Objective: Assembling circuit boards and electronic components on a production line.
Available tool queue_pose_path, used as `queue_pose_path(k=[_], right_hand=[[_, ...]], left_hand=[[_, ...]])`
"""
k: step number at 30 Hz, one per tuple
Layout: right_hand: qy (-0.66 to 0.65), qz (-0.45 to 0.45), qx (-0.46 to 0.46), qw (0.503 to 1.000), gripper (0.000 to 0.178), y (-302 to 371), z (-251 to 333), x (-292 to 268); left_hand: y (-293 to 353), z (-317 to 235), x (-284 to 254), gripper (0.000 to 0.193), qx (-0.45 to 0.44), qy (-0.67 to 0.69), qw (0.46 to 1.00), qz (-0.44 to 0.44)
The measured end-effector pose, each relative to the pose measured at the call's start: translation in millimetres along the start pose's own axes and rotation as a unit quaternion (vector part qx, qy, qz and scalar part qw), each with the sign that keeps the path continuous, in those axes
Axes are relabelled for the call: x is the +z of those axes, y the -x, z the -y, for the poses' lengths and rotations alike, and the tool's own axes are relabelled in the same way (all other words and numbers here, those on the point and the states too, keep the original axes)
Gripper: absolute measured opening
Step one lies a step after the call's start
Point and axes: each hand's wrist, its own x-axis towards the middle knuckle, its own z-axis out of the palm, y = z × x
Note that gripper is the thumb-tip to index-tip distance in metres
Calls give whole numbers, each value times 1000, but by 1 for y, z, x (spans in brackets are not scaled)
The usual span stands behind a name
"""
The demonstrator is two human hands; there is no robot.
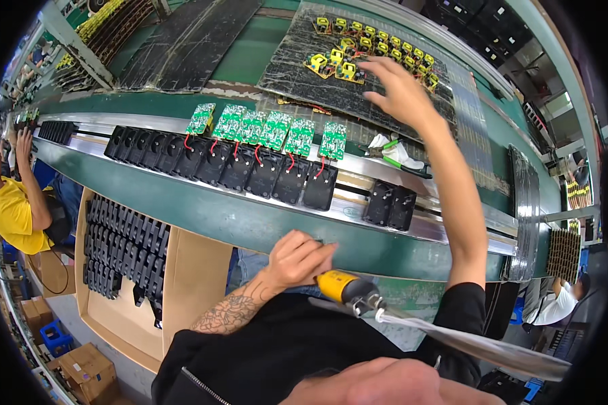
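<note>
My right hand (402,91) reaches over the dark board (294,79) at the far side, fingers apart. Its fingertips are by several small circuit boards with yellow transformers (346,70), and I see nothing held. Near the bench's front edge my left hand (296,260) is closed, fingers curled; what it holds, if anything, is hidden. Beside it hangs a yellow-and-black cylindrical tool (336,286) on a hook and pale cord. In front of me, green circuit boards (275,129) stand along a row of black plastic housings (287,182), joined by red wires.
Two more black housings (390,206) sit to the right on the metal rail (350,210). Green-handled pliers (400,156) lie behind it. A cardboard box (194,270) of black parts stands at left. A person in a yellow shirt (20,214) works far left.
</note>
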Motion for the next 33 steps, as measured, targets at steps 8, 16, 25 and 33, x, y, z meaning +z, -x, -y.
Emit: queue_pose_path(k=[8,16,25,33], right_hand=[[-222,152,258,928,50,-9,-36,24],[-681,-61,298,666,29,94,76,-90],[-680,-63,414,602,19,159,102,-130],[-310,-70,244,916,17,145,99,-132]], left_hand=[[-4,0,-6,20,-87,108,990,-23],[-141,-8,-15,69,-199,331,922,-1],[-183,-12,45,36,-357,645,660,144],[-184,-19,53,31,-376,574,725,55]])
